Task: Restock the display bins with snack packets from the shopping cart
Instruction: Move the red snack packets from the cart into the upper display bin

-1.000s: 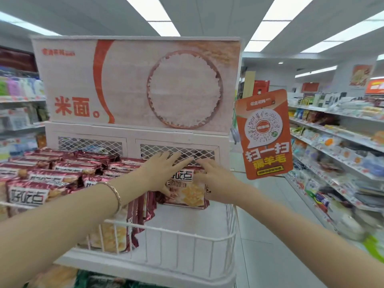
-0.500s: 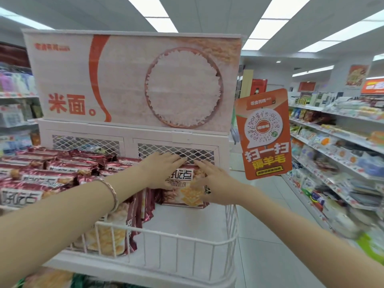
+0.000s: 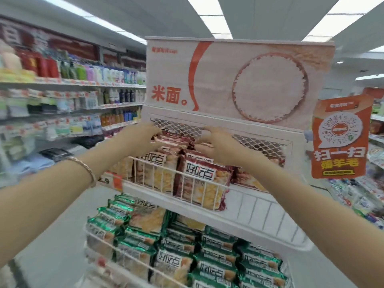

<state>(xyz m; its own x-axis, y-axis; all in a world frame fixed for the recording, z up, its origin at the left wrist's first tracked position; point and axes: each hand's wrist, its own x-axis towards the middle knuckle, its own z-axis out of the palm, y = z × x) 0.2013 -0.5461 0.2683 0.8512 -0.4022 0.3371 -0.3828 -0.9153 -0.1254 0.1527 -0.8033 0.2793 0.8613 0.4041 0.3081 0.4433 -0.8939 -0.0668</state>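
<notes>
Hands first: the left hand [image 3: 143, 138] and right hand [image 3: 222, 144] are both stretched to the back of the upper bin [image 3: 270, 215], fingers curled down over the top edges of the red packets [image 3: 199, 175] standing there in rows. Each hand grips packet tops just in front of the mesh [image 3: 259, 142]; blur softens the fingertips, so how many packets each holds is unclear.

The step looks like settling stock already in the bin, squaring and pushing the red packets upright, not loading new ones. That bin is full on its left and bare on its right. The lower bin [image 3: 99, 240] holds green packets [image 3: 218, 246], closely packed. The cart is not in view.

Next, I judge, the hands should let go and return to the cart for more red packets, then stand them in the bare right part. Slack packets may tip forward over the low wire front, so they need seating firmly against their neighbours.
</notes>
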